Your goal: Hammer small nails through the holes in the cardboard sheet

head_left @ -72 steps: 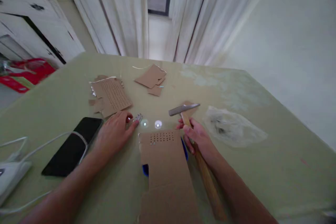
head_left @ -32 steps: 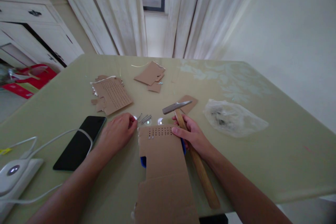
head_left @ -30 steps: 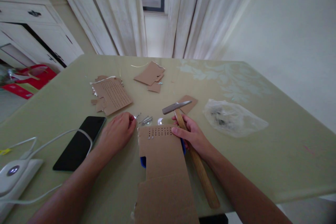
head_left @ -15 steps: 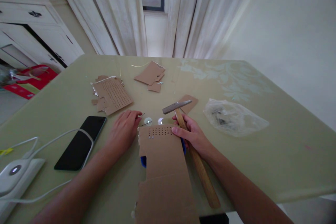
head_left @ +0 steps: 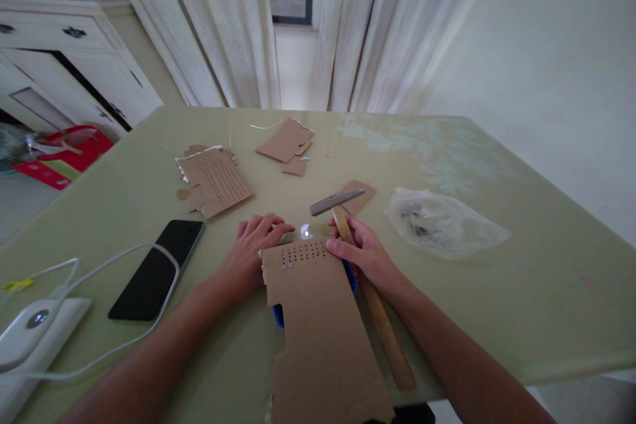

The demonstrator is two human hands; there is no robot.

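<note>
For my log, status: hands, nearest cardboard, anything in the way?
Right hand gripping hammer; left hand, grip unclear. Nearest cardboard over something blue, holes at far end. Hammer possibly crowding right edge.

Cardboard strip (head_left: 322, 331) lying between phone (head_left: 146, 278) and bag (head_left: 457, 228)

The hammer (head_left: 384, 328) is slanting along the strip's right side in the right hand (head_left: 366, 252). Beyond the phone, a sheet (head_left: 216, 180) is lying on the table (head_left: 497, 298), scraps (head_left: 283, 141) sitting to its right.

1 black phone (head_left: 154, 271) lies under a white cable (head_left: 177, 269) — pale curtains (head_left: 233, 26) hang behind.
</note>
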